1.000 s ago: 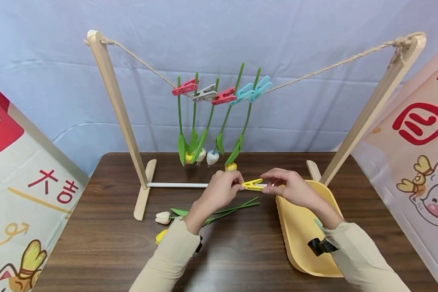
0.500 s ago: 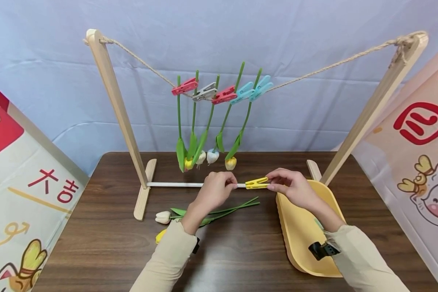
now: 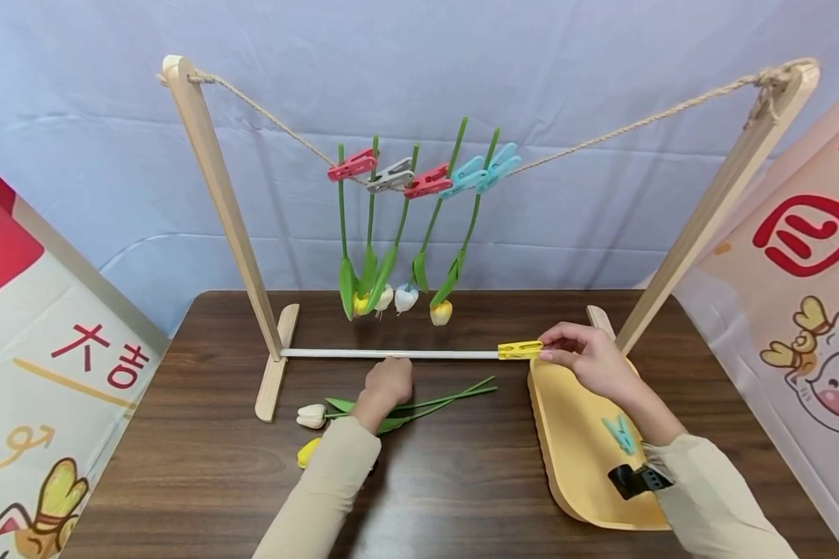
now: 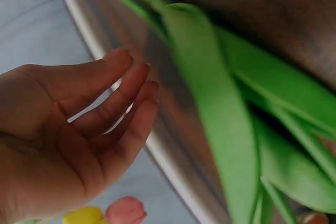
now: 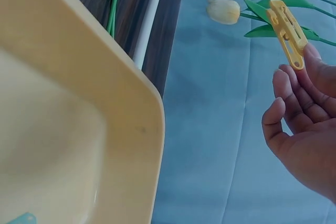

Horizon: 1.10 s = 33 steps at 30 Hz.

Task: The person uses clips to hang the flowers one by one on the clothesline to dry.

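Note:
My right hand (image 3: 590, 359) pinches a yellow clothespin (image 3: 520, 350) by one end, in front of the white rod's right part. In the right wrist view the clothespin (image 5: 287, 34) sits between thumb and fingers. Over the artificial tulips lying on the table is my left hand (image 3: 386, 388). Its fingers are loosely bent with nothing between them, as the left wrist view shows beside green leaves (image 4: 210, 103). The lying tulips include a white bloom (image 3: 311, 416) and a yellow bloom (image 3: 308, 453), partly behind the left sleeve. Several tulips hang upside down from the rope by clothespins (image 3: 428, 182).
A wooden frame has a left post (image 3: 227, 210), a right post (image 3: 720, 210), a sagging rope (image 3: 622, 126) and a low white rod (image 3: 342, 353). The yellow tray (image 3: 566, 458) at right holds a light-blue clothespin (image 3: 621, 434). Printed panels stand on both sides.
My left hand has moved away from the clothespin, down and left to the lying tulips. My right hand has drawn the yellow clothespin to the right. The light-blue clothespin in the tray is uncovered.

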Available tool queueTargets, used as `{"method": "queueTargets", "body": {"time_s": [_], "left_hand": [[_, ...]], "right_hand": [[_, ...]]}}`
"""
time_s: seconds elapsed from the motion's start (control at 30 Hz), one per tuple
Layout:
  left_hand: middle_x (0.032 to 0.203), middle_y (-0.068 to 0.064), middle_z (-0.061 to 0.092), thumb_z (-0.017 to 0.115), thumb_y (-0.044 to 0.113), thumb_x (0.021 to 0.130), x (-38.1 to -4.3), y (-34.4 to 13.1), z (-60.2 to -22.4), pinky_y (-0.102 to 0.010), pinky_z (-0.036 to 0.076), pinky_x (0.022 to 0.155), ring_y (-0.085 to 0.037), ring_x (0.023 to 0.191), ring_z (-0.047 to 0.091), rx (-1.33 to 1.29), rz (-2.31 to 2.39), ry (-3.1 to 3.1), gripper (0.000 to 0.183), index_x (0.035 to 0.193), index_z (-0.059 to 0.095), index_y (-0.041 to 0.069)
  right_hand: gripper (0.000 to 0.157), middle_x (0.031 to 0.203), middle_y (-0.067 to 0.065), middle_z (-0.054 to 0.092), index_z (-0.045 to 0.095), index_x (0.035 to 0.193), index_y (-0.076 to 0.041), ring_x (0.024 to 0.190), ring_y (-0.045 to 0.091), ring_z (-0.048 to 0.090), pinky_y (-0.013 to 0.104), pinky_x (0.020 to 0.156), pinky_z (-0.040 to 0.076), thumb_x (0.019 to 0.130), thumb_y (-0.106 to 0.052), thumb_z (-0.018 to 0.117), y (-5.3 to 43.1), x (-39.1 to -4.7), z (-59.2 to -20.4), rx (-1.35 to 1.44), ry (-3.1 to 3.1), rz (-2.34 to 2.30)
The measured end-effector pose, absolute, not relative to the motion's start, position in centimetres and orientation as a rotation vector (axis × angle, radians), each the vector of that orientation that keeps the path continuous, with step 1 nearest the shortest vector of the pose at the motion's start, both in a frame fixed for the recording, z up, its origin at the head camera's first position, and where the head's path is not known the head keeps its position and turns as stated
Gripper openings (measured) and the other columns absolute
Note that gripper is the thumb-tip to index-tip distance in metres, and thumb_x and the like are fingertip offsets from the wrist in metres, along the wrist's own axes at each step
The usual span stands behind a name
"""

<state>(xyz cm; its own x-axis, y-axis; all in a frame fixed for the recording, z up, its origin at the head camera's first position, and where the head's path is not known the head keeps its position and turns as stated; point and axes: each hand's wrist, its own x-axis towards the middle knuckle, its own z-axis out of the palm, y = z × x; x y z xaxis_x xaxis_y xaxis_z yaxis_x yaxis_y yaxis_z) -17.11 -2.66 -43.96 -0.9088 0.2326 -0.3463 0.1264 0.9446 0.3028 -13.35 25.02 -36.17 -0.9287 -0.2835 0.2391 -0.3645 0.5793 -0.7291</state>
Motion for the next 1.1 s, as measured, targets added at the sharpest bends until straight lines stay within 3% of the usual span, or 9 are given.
{"method": "queueTargets", "body": {"time_s": [0.1,0.27,0.47,0.63,0.73,0.8,0.93,1.1], "left_hand": [[0.093,-0.014,0.061,0.056,-0.001,0.085,-17.0,-2.6,-44.8,-0.032,0.039,0.055,-0.024,0.074,0.056,0.266,0.341,2.713,0.013,0.093,0.065,0.005],[0.093,-0.014,0.063,0.055,-0.001,0.085,-16.9,-3.0,-45.9,-0.035,0.047,0.065,-0.028,0.086,0.06,0.295,0.342,2.744,0.012,0.084,0.065,0.005],[0.094,-0.015,0.063,0.055,0.0,0.086,-17.0,-3.2,-46.4,-0.037,0.049,0.062,-0.03,0.085,0.061,0.28,0.358,2.755,0.012,0.086,0.066,0.005],[0.09,-0.015,0.064,0.053,0.0,0.087,-17.1,-3.4,-45.3,-0.038,0.049,0.058,-0.032,0.08,0.062,0.276,0.366,2.779,0.015,0.078,0.064,0.006],[0.071,-0.009,0.059,0.051,-0.001,0.087,-17.0,-3.8,-44.0,-0.032,0.042,0.051,-0.024,0.065,0.058,0.325,0.377,2.797,0.025,0.064,0.057,0.008],[0.057,-0.004,0.046,0.05,-0.003,0.086,-17.0,-4.1,-42.9,-0.029,0.033,0.046,-0.018,0.054,0.045,0.376,0.413,2.813,0.033,0.056,0.047,0.01],[0.052,0.001,0.033,0.051,-0.008,0.083,-16.9,-4.5,-40.5,-0.027,0.028,0.048,-0.014,0.051,0.031,0.499,0.514,2.873,0.035,0.055,0.042,0.011],[0.055,0.0,0.041,0.049,-0.013,0.077,-16.9,-4.3,-37.7,-0.029,0.033,0.053,-0.016,0.054,0.037,0.605,0.605,2.956,0.027,0.062,0.052,0.008]], "right_hand": [[0.006,0.078,0.006,0.062,0.066,0.087,0.0,0.064,0.008,0.052,0.023,0.053,0.044,0.081,0.001,0.066,25.4,-13.2,-36.0,0.541,-2.726,1.247],[0.004,0.079,0.006,0.062,0.066,0.085,0.0,0.061,0.009,0.047,0.024,0.049,0.039,0.081,0.0,0.066,26.2,-13.1,-36.1,0.502,-2.733,1.202],[0.002,0.077,0.007,0.063,0.066,0.081,0.001,0.061,0.008,0.047,0.025,0.048,0.039,0.081,-0.001,0.066,27.0,-13.2,-36.3,0.48,-2.719,1.163],[0.003,0.077,0.008,0.063,0.066,0.08,-0.001,0.059,0.008,0.048,0.024,0.048,0.039,0.081,0.002,0.066,27.5,-13.1,-36.4,0.455,-2.721,1.142],[0.001,0.077,0.009,0.063,0.066,0.081,0.0,0.059,0.01,0.049,0.024,0.048,0.04,0.081,-0.001,0.066,27.8,-13.0,-36.4,0.415,-2.732,1.14],[0.003,0.078,0.009,0.063,0.067,0.082,0.001,0.06,0.012,0.05,0.024,0.049,0.04,0.082,-0.003,0.066,28.0,-13.0,-36.4,0.39,-2.738,1.143],[0.004,0.079,0.01,0.064,0.067,0.082,0.001,0.06,0.012,0.051,0.025,0.049,0.042,0.082,-0.003,0.066,28.3,-13.0,-36.5,0.371,-2.741,1.14],[0.004,0.077,0.009,0.064,0.066,0.082,0.001,0.06,0.012,0.052,0.025,0.049,0.042,0.082,-0.003,0.066,28.3,-13.1,-36.5,0.377,-2.738,1.149]]}}
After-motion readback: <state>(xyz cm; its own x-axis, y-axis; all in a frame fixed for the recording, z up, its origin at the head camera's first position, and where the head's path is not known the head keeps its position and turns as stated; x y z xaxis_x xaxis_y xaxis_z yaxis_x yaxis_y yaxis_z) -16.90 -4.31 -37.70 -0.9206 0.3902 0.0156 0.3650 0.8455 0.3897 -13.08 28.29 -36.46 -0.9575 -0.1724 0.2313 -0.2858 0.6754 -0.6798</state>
